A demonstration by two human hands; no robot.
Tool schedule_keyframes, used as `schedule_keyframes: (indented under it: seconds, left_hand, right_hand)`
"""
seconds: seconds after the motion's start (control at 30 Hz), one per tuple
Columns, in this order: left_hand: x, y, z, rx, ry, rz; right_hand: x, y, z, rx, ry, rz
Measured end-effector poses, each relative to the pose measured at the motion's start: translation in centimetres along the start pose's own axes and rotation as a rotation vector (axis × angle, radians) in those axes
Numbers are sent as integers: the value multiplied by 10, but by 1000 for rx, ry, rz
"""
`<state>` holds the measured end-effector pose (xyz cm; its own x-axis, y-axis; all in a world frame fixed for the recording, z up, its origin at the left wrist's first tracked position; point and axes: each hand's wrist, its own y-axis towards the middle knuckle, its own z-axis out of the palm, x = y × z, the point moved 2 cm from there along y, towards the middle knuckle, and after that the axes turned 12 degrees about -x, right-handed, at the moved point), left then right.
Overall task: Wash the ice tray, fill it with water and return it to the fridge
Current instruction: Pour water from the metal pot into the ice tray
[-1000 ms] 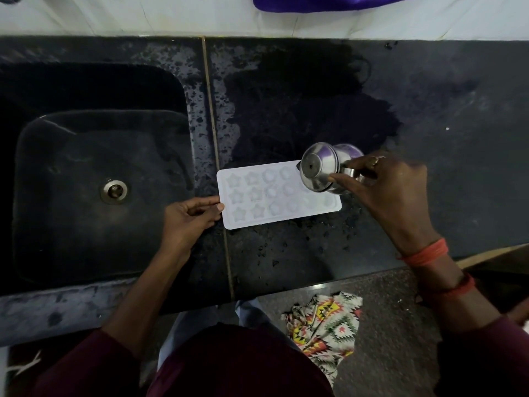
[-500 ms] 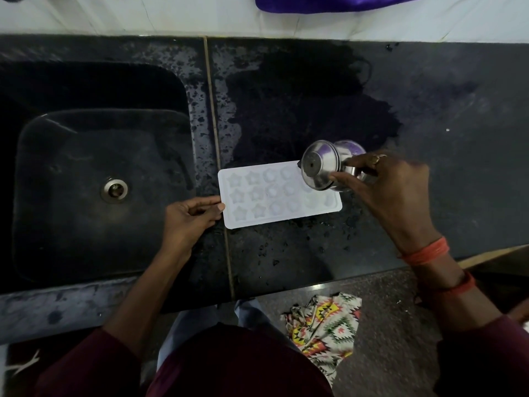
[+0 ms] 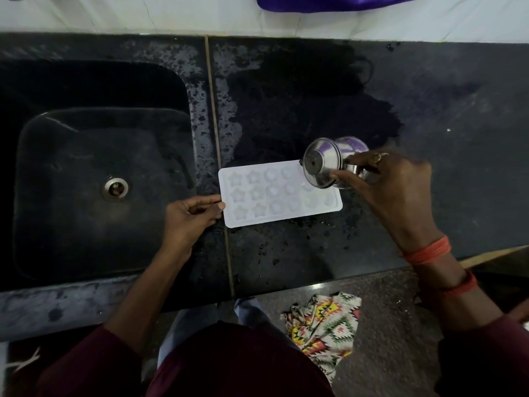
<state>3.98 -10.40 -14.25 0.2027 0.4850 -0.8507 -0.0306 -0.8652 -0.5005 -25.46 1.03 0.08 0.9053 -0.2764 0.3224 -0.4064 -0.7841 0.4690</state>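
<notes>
A white ice tray (image 3: pixel 274 196) with star and round moulds lies flat on the black counter (image 3: pixel 443 110), just right of the sink. My left hand (image 3: pixel 187 222) pinches the tray's left edge between thumb and fingers. My right hand (image 3: pixel 392 190) grips a small steel cup (image 3: pixel 326 164), tipped on its side over the tray's right end, its mouth facing left. I cannot make out any water stream.
A dark sink (image 3: pixel 94 179) with a round metal drain (image 3: pixel 115 188) takes up the left side. Wet patches and droplets cover the counter around the tray. A patterned cloth (image 3: pixel 323 325) lies on the floor below. A purple object (image 3: pixel 329 1) sits on the white ledge behind.
</notes>
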Motion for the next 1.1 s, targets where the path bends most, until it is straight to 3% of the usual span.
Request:
schedule_keyframes:
  seconds: [1.1]
  left_hand:
    - [-1,-1,0,-8,12,6]
  right_hand:
    - [-2,-3,4,-34,-27,-42]
